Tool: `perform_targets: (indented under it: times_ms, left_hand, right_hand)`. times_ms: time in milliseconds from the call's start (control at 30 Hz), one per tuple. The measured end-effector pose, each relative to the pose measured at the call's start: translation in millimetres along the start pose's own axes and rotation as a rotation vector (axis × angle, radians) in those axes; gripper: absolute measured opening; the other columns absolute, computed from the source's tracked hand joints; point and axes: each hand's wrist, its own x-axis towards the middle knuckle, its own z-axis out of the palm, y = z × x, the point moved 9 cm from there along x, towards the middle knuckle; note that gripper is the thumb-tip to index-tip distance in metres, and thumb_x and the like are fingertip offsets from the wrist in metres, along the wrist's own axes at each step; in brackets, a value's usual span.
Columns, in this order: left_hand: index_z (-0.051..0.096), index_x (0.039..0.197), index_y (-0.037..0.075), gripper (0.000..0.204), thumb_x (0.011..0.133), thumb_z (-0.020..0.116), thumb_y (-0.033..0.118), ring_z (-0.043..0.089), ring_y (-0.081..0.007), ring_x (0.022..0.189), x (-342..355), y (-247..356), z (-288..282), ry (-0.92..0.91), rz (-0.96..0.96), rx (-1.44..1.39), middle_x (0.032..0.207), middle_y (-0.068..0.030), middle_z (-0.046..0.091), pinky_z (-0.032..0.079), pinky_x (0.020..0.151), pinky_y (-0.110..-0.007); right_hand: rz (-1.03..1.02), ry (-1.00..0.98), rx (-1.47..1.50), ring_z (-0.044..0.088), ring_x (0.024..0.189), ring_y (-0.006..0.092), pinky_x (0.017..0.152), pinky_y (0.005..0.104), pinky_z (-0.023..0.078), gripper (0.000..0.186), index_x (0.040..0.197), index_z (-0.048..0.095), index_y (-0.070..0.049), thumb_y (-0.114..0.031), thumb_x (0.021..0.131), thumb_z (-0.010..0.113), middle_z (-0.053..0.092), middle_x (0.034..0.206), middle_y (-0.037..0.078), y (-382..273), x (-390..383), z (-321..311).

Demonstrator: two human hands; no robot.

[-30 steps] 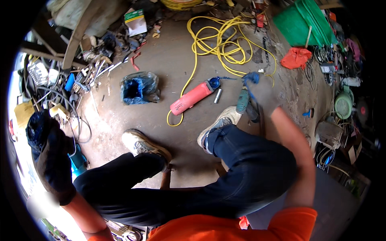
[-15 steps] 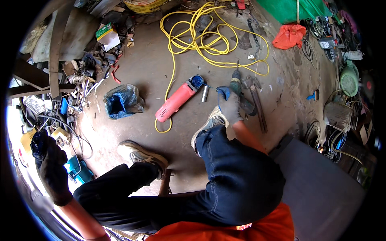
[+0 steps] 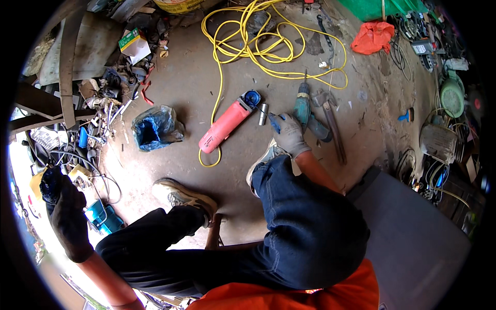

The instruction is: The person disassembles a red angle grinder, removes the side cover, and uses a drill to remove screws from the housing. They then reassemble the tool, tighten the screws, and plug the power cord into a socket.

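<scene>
My left hand (image 3: 70, 222), in a dark glove, is raised at the far left and closed around a dark part coated in blue grease (image 3: 50, 183); its exact kind is unclear. My right hand (image 3: 290, 137), in a grey glove with blue grease on the fingers, reaches over the floor above my shoe. Its fingers stretch toward a small metal cylinder (image 3: 263, 114), apart from it and holding nothing I can see. Beside that lies a red angle grinder body (image 3: 225, 126), its open end filled with blue grease. A green drill (image 3: 302, 103) lies just right of my right hand.
A hammer (image 3: 333, 126) lies right of the drill. An open plastic bag with blue grease (image 3: 157, 128) stands left of the grinder. Yellow cord (image 3: 248, 51) coils farther off. Scrap heaps line both sides; a teal machine (image 3: 105, 217) sits near my left arm.
My right hand has moved left, away from the drill and toward the small metal cylinder. My left hand stays raised with the greased part. The view has shifted slightly.
</scene>
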Motion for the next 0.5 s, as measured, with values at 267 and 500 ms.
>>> perform_targets:
  times_ms: [267,500]
  left_hand:
    - [0.051,0.136,-0.001,0.042,0.097,0.06,0.011,0.053,-0.0048,0.082,-10,2,-26,0.041,0.061,0.138,0.111,-0.0015,0.061,0.041,0.067,-0.018]
    - [0.051,0.136,-0.002,0.043,0.097,0.06,0.011,0.052,-0.0033,0.08,-11,-1,-27,0.059,0.034,0.05,0.109,-0.0003,0.061,0.039,0.066,-0.017]
  right_hand:
    - [-0.13,-0.084,-0.328,0.06,0.094,0.0295,0.085,0.0421,0.047,0.016,0.098,0.066,-0.012,-0.017,0.085,0.058,0.06,0.096,0.011,-40,11,-14]
    - [-0.004,-0.078,-0.332,0.061,0.093,0.0338,0.083,0.0432,0.049,0.02,0.101,0.066,-0.011,-0.018,0.082,0.063,0.062,0.099,0.014,-42,16,-43]
